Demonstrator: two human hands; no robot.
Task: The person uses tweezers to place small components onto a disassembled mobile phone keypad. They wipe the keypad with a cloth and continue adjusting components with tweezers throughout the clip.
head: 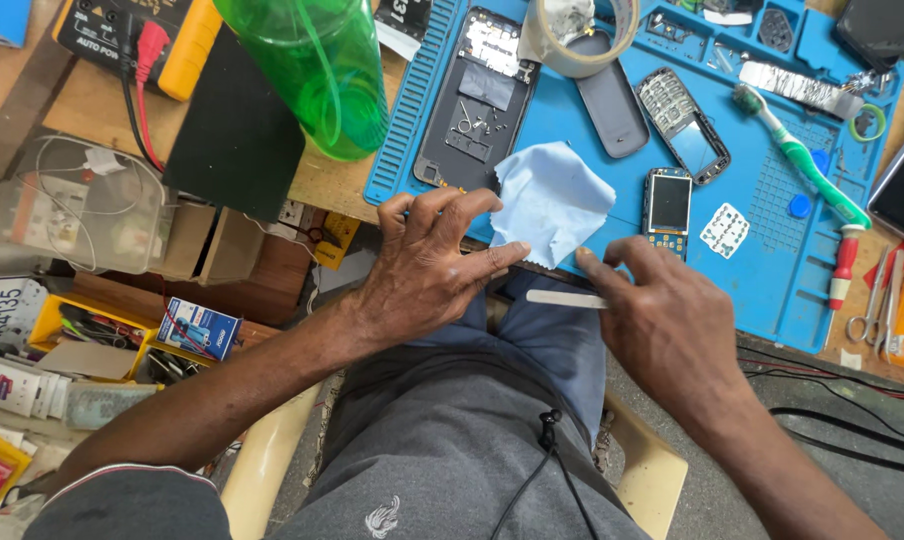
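Note:
My left hand (427, 265) lies at the near edge of the blue work mat (772, 270), fingers spread, its fingertips touching the corner of a light blue cloth (550, 200). My right hand (662, 320) is beside it and holds a thin white flat tool (562, 298) between thumb and fingers. A small phone board with a screen (667, 205) lies just beyond the right hand. An opened black phone body (480, 95) with small screws on it lies beyond the cloth.
On the mat lie a grey back cover (612, 100), a keypad frame (682, 125), a white keypad (724, 230), a green toothbrush (797, 155) and a tape roll (577, 35). A green bottle (317, 70) and a multimeter (137, 35) stand at the left. Scissors (872, 305) lie at the right.

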